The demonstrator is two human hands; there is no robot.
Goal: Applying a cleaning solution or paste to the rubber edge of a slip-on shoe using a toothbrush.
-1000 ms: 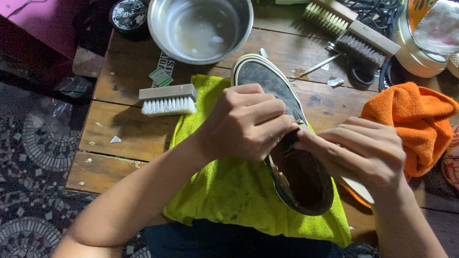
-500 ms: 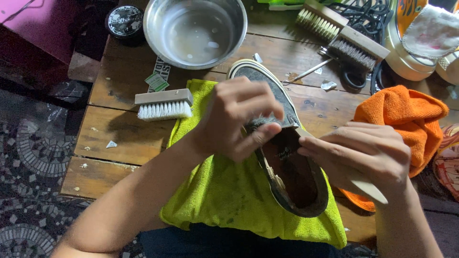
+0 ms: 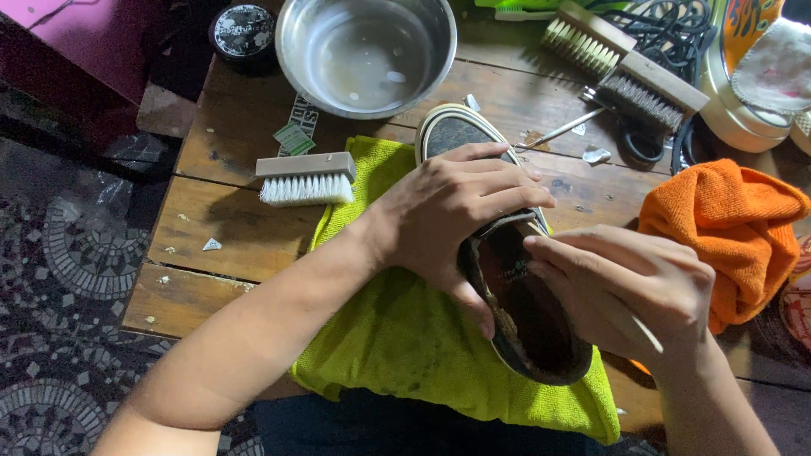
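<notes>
While the left hand (image 3: 452, 211) is clamped over the middle of a dark slip-on shoe (image 3: 507, 279), fingers across the top and thumb curled down the near side, the right hand (image 3: 629, 287) is closed around a pale wooden-handled tool (image 3: 642, 331), and only the tail end of the handle sticks out past the palm. Can't tell what kind of head it has, since the fingers hide it, but the fingertips sit right at the shoe's opening.

The shoe lies on a bright yellow-green cloth (image 3: 405, 338), toe pointing away from the person and heel toward them. It's pretty grimy inside, with a worn, light-coloured sole edge showing around the toe. The cloth hangs over the near edge of a rough wooden plank surface (image 3: 220, 228).

Other stuff around:
- a white-bristled brush (image 3: 306, 177) just left of the cloth, lying on its side
- a metal bowl (image 3: 366, 52) with some cloudy water at the far side, just beyond the toe
- a round black tin (image 3: 242, 30) left of the bowl
- two more wooden brushes (image 3: 625, 67) at the far right
- a bunched-up orange cloth (image 3: 735, 224) right of the shoe, near the right hand

Patterned mosaic floor (image 3: 59, 279) shows on the left.
</notes>
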